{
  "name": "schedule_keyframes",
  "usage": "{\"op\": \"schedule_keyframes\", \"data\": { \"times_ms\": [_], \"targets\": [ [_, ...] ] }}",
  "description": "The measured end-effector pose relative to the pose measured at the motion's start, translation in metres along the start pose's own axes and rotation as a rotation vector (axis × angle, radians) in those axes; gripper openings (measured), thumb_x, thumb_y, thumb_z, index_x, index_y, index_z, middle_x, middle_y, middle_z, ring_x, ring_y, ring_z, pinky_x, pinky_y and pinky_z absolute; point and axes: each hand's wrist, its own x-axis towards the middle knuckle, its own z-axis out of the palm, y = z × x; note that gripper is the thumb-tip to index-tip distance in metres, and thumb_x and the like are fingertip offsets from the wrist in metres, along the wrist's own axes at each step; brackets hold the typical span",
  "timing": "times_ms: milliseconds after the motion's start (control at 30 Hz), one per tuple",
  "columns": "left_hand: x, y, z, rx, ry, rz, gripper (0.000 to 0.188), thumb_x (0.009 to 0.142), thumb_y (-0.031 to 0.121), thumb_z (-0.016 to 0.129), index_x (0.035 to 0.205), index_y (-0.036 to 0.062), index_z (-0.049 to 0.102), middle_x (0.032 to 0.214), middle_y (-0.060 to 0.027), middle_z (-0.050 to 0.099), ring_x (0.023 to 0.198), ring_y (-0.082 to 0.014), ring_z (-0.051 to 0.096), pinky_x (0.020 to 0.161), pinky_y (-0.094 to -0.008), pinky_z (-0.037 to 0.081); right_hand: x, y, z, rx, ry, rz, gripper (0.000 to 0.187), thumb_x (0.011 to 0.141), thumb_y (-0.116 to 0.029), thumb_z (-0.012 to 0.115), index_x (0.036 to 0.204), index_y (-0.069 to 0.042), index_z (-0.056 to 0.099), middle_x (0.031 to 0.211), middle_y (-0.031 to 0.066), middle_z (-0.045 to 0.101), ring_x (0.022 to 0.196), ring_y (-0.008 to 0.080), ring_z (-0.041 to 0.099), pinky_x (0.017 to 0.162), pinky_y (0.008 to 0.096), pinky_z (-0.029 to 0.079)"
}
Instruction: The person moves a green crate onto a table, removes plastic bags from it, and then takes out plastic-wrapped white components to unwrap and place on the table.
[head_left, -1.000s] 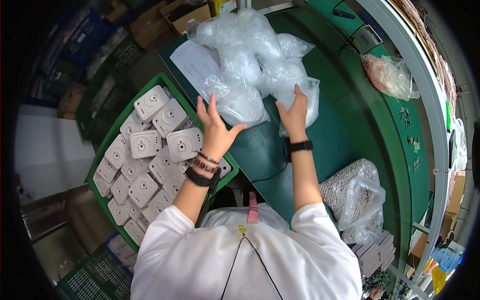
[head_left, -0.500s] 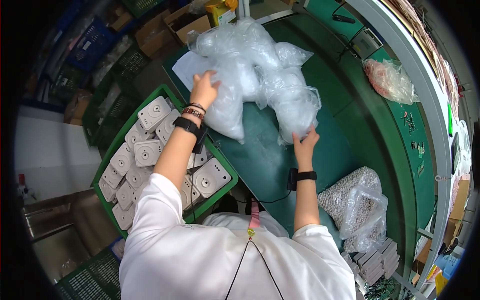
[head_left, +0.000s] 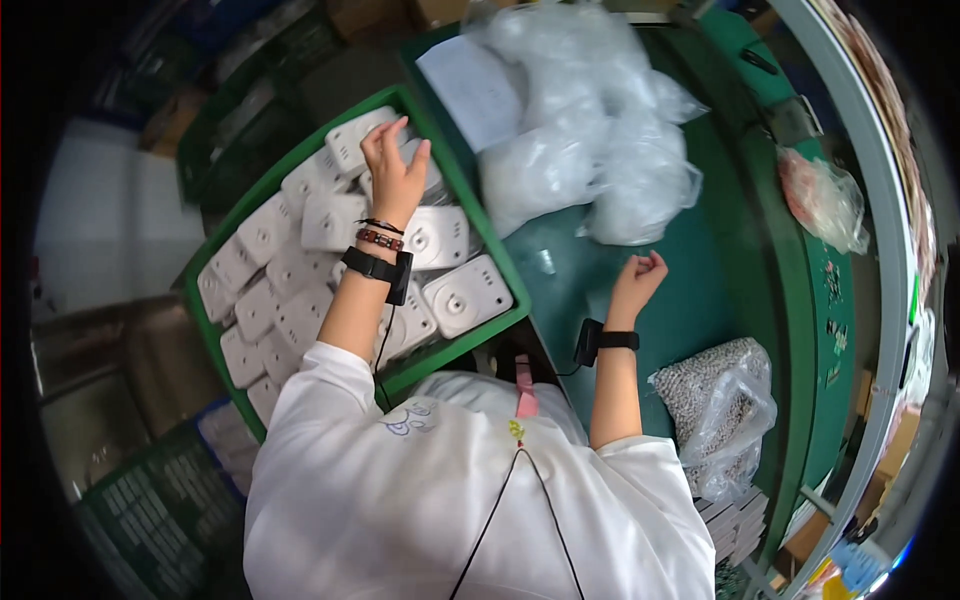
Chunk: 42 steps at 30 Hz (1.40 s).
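My left hand [head_left: 397, 178] is over the green crate [head_left: 508, 268], its fingers apart and nothing visible in them. Beneath and around it lie several white square plastic housings [head_left: 462, 300], each with a round middle and small holes. Above the green tabletop [head_left: 560, 290] is my right hand [head_left: 637, 285], fingers loosely curled with a gap beside the thumb, holding nothing that I can see. Just beyond it, clear plastic bags with whitish contents [head_left: 640, 190] lie heaped together, apart from both hands. A white paper sheet [head_left: 470, 92] sits left of the heap.
A clear bag of small pale pieces [head_left: 712, 395] is on the table's right, with stacked grey pieces [head_left: 735, 525] below it. A bag with reddish contents [head_left: 820, 200] rests at the far right behind a grey metal frame [head_left: 880, 160]. A cable hangs from each wrist.
My left hand has left the plastic bags and moved left over the crate. My right hand has come away from the bags, its fingers curling more. The whole view has shifted.
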Motion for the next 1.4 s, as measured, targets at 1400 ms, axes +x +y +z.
{"op": "schedule_keyframes", "data": {
  "times_ms": [1400],
  "targets": [
    [-0.170,0.202,0.017,-0.334,-0.854,0.795,0.039,0.051,0.016,0.075,0.078,0.0046,0.048,0.096,-0.0030,0.056,0.092,-0.0266,0.046,0.077,-0.0374,0.038,-0.186,-0.010,-0.234,-0.863,0.106,-0.123,0.013,0.060,-0.012,0.057,0.070,-0.010,0.050,0.074,0.0009,0.051,0.076,0.0196,0.050,0.075,0.0324,0.041]
  ]
}}
